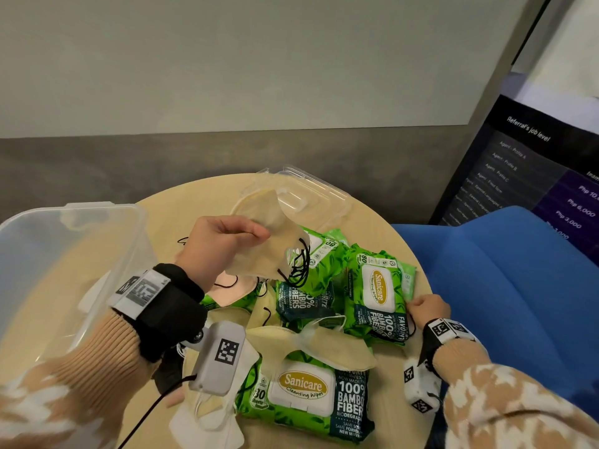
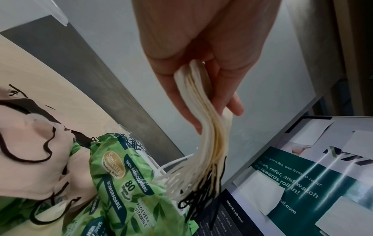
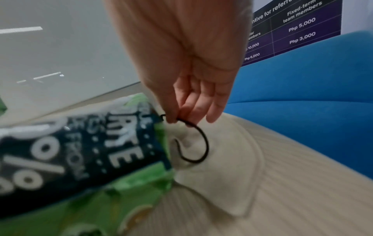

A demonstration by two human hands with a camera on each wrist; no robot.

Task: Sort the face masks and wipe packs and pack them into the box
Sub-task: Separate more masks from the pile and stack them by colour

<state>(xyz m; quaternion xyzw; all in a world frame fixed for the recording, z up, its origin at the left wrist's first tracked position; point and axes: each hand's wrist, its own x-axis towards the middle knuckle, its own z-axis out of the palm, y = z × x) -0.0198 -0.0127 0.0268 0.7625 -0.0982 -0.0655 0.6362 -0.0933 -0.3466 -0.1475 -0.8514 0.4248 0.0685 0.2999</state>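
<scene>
Head view first: the left hand [image 1: 223, 241] is up in the air over the round table [image 1: 385, 228]. Its fingers and thumb are pressed together on a stack of cream face masks [image 1: 269, 241]. Black ear loops [image 1: 299, 267] hang down from the stack. In the left wrist view the stack [image 2: 203, 111] sits between the thumb and the fingers, and white and black strings dangle under it.

The right hand [image 1: 426, 307] is low, at the right edge of the table. In the right wrist view its fingertips [image 3: 175, 118] pinch a thin black ear loop [image 3: 199, 143]. That loop belongs to a cream mask [image 3: 222, 175] that lies flat on the table, partly under a green wipe pack [image 3: 84, 151].

More green wipe packs [image 1: 304, 393] and loose masks [image 1: 330, 345] lie mixed in a heap on the table. One pink mask [image 2: 32, 159] with black loops lies there too. The clear box [image 1: 64, 254] stands at the left side of the table, just beside the left arm. Its clear lid [image 1: 308, 196] lies at the far side.

The table top is pale wood. A blue chair [image 1: 505, 293] stands to the right. A dark poster [image 1: 525, 176] with white words leans behind it, by a grey wall [image 1: 227, 59].
</scene>
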